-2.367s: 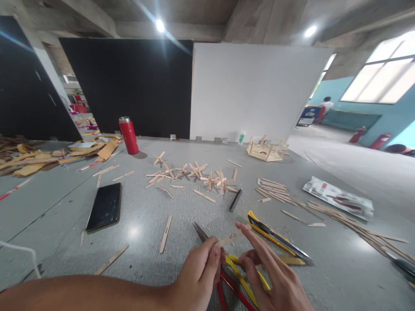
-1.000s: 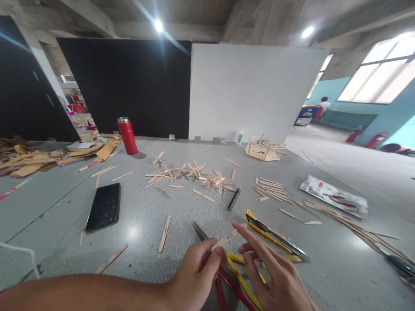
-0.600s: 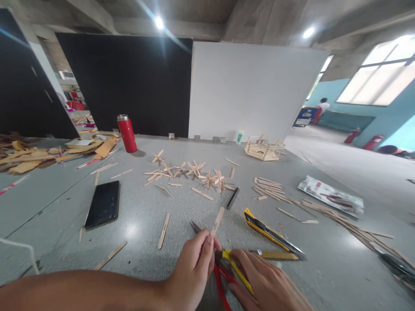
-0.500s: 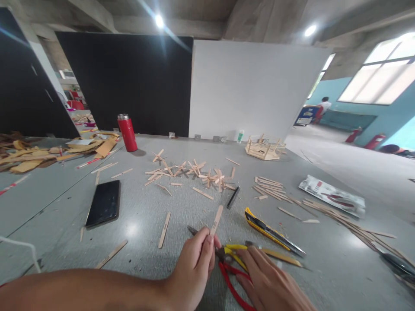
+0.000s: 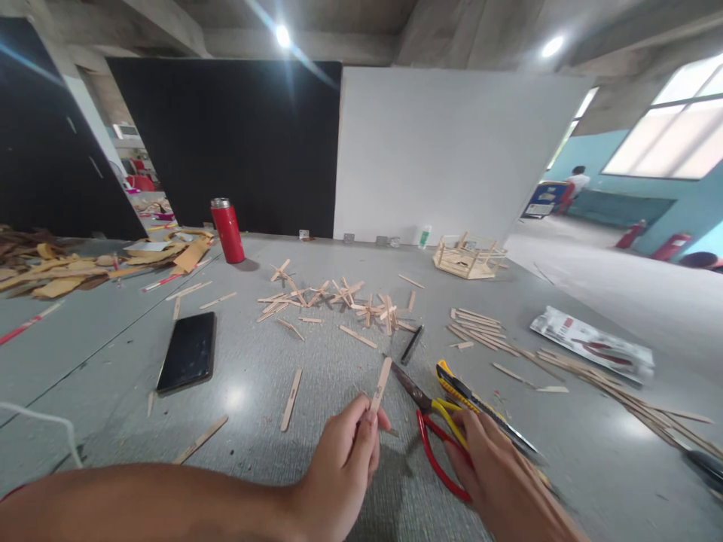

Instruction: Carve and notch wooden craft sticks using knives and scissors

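My left hand (image 5: 350,452) is closed, pinching a wooden craft stick (image 5: 381,384) that points up and away from me. A small greyish tip shows at the right of its fingers; I cannot make out what it is. My right hand (image 5: 486,459) has its fingers over the handles of the scissors (image 5: 423,403), one red and one yellow. Their dark blades point away to the left, to the right of the stick and apart from it. Just beyond my right hand lies a yellow and black utility knife (image 5: 452,384), partly covered by that hand.
Crossed stick pieces (image 5: 342,293) lie mid-table, with a black pen (image 5: 412,344) nearby. Right are long sticks (image 5: 477,327), a foil packet (image 5: 593,346) and a stick frame (image 5: 468,260). Left are a phone (image 5: 188,352), a red flask (image 5: 227,232) and tan scraps (image 5: 62,267).
The scissors have slid out from beside my left hand, to the right and away, with my right hand moving right too. My left hand keeps the stick. The view has shifted slightly.
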